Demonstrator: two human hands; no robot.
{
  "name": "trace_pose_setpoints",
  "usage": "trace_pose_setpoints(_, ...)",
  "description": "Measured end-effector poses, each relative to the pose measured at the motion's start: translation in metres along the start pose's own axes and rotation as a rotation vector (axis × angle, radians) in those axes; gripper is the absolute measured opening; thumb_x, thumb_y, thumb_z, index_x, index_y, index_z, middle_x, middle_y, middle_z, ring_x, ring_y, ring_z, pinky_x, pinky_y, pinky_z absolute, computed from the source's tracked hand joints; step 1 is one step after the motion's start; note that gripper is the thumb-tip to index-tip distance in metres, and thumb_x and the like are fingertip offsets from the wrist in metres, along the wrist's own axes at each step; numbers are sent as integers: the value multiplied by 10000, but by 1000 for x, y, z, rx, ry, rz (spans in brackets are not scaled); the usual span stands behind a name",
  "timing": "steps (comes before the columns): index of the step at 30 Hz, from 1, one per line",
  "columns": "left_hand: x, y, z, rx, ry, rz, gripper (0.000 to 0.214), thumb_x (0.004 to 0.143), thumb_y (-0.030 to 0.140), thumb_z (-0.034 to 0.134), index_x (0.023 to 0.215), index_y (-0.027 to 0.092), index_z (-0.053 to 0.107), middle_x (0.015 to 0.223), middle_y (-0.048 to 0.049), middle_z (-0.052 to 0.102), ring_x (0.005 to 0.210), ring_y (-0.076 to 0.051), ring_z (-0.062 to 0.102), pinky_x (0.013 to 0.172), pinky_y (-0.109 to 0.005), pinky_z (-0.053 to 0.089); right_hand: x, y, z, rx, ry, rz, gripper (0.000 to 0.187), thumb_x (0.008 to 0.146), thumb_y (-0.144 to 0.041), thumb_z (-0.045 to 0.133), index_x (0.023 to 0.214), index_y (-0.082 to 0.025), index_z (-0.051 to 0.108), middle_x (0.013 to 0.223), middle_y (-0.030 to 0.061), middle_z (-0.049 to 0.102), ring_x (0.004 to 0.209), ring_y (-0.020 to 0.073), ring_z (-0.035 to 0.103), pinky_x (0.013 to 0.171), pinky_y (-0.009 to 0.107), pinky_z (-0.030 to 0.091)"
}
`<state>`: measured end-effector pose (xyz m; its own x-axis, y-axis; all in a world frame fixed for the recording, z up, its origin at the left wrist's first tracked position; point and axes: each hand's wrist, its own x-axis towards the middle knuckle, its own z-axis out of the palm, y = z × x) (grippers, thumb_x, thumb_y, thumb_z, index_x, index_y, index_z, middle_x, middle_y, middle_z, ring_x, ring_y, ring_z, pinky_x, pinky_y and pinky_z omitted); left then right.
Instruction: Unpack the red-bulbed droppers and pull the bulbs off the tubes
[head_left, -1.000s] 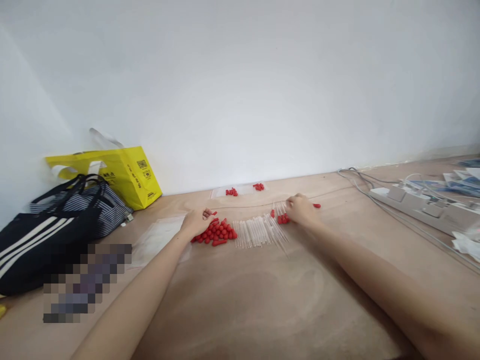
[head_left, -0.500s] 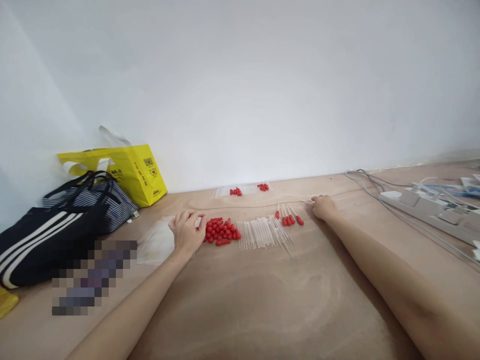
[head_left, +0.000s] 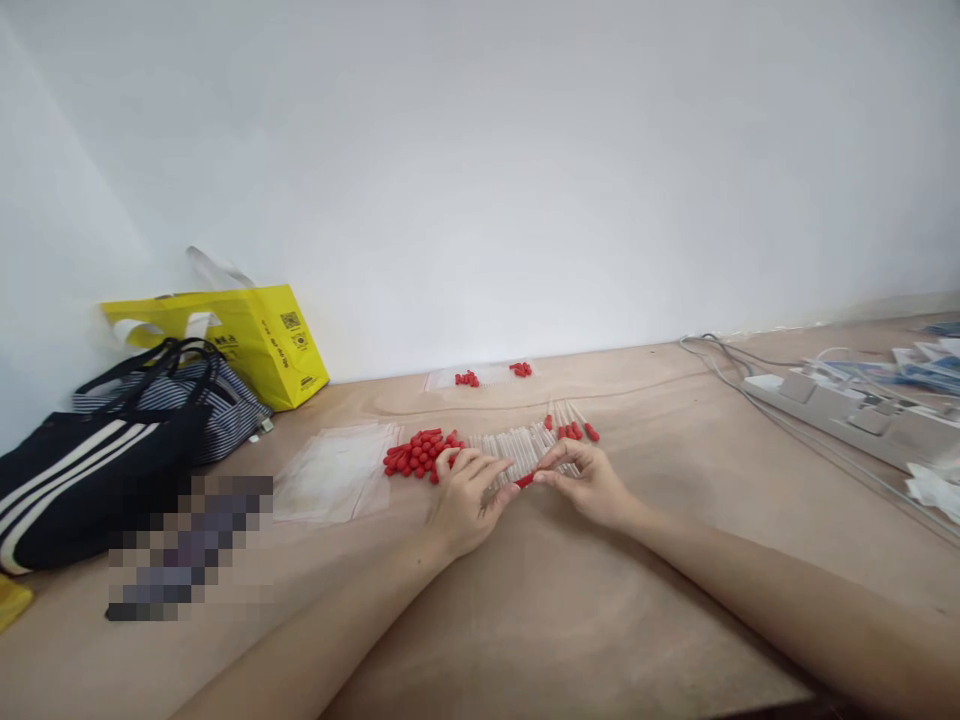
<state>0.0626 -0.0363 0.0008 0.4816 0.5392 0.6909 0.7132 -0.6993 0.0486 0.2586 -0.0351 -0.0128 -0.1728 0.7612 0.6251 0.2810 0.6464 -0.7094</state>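
My left hand (head_left: 466, 492) and my right hand (head_left: 586, 482) meet in front of a row of clear thin tubes (head_left: 517, 446) lying on the wooden table (head_left: 525, 600). Between their fingertips sits a small red cap (head_left: 525, 481); both hands pinch at it, and the right hand seems to hold a clear tube as well. A pile of red caps (head_left: 417, 452) lies just left of the left hand. A few tubes with red caps fitted (head_left: 576, 428) lie beyond the right hand.
A clear plastic bag (head_left: 337, 470) lies flat left of the pile. Another bag with a few red caps (head_left: 487, 375) is by the wall. A yellow bag (head_left: 247, 340) and dark striped bags (head_left: 112, 440) stand at left. A power strip (head_left: 847, 415) with cables lies at right.
Both hands have drawn back from the far sides of the row and come together at its near edge, now pinching a red cap between them.
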Motion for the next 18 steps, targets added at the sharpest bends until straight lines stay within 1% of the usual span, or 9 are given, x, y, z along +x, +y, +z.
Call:
trace_pose_setpoints(3,0,8,4,-60,-49,46,215,836,337,434,875,233,619,748,2,665,774,-150,533,839,-364,241,-6,-10,9,74,-6,30,209,726,-375,586,706,-170,554,679,24,623,651,140,588,610,271,476)
trace_pose_setpoints(5,-2,7,4,-73,-62,47,212,843,305,428,802,230,622,689,18,661,716,-134,534,832,-360,243,-7,-9,6,13,-40,8,241,729,-415,574,733,-174,568,701,32,631,670,149,590,626,285,475)
trace_pose_setpoints(6,-3,5,3,-70,-59,33,212,842,293,430,776,225,620,677,20,658,702,-130,534,826,-360,247,-7,-6,2,-72,-62,-26,275,711,-445,583,774,-177,579,742,44,633,709,162,587,659,306,469)
trace_pose_setpoints(7,-4,1,2,-63,-48,9,209,838,285,434,765,219,618,679,18,658,701,-132,537,822,-364,248,-7,-3,-4,-185,-82,-70,342,678,-481,601,840,-181,585,804,60,630,766,182,578,705,335,455)
trace_pose_setpoints(8,-5,-3,-1,-51,-30,-22,203,833,282,439,760,214,616,687,13,659,709,-138,541,823,-373,248,-8,0,-11,-318,-99,-126,464,623,-523,629,935,-183,575,895,83,615,849,212,556,764,374,427)
trace_pose_setpoints(10,-7,-12,-5,-24,5,-92,193,822,280,446,759,206,613,708,-3,662,728,-154,548,826,-393,246,-9,9,-28,-543,-152,-203,776,528,-608,642,1151,-182,465,1100,135,527,1012,274,470,852,446,351)
trace_pose_setpoints(12,-8,-19,-7,-2,20,-142,185,813,278,451,762,205,613,725,-14,664,746,-169,555,831,-410,244,-10,17,-41,-665,-235,-242,935,511,-670,598,1267,-186,335,1199,159,446,1092,301,396,884,471,300)
trace_pose_setpoints(15,-8,-22,-8,10,10,-149,176,804,276,459,767,208,617,736,-13,667,753,-173,562,844,-420,241,-7,29,-47,-740,-302,-255,985,546,-711,527,1324,-190,222,1247,169,389,1135,304,339,897,470,268)
trace_pose_setpoints(18,-7,-19,-6,7,4,-128,165,797,277,471,768,210,618,727,-10,667,751,-172,562,852,-425,232,2,38,-41,-772,-291,-232,942,592,-707,489,1327,-187,211,1246,168,384,1135,294,332,894,463,260)
